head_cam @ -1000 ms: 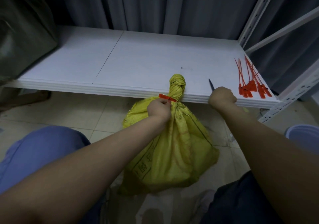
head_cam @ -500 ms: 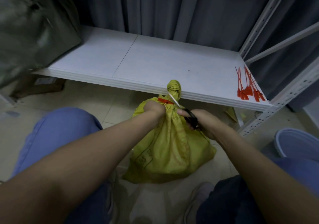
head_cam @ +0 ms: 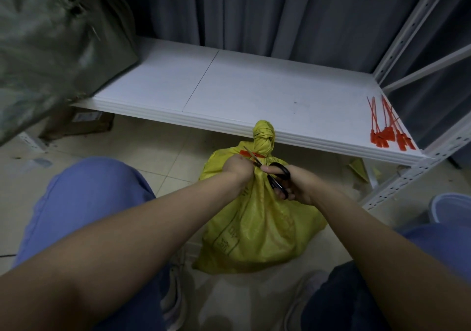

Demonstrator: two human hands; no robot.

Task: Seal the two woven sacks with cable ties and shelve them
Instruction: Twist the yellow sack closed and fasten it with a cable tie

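Note:
A yellow woven sack (head_cam: 257,228) stands on the floor between my knees, its neck twisted into a knob (head_cam: 264,137) in front of the shelf edge. A red cable tie (head_cam: 248,154) circles the neck. My left hand (head_cam: 238,167) grips the sack just below the tie. My right hand (head_cam: 293,185) holds black-handled scissors (head_cam: 276,175), whose blades reach up to the tie at the neck. A grey-green sack (head_cam: 51,42) sits on the left end of the white shelf (head_cam: 242,88).
A bundle of spare red cable ties (head_cam: 387,129) lies at the shelf's right front corner. The white metal upright (head_cam: 407,170) stands to the right. A bluish bucket (head_cam: 451,208) is on the floor at far right. A cardboard box (head_cam: 84,124) lies under the shelf.
My right hand left the shelf edge with the scissors and brought them down to the sack's neck; the blades now meet the red tie. The left hand kept its grip.

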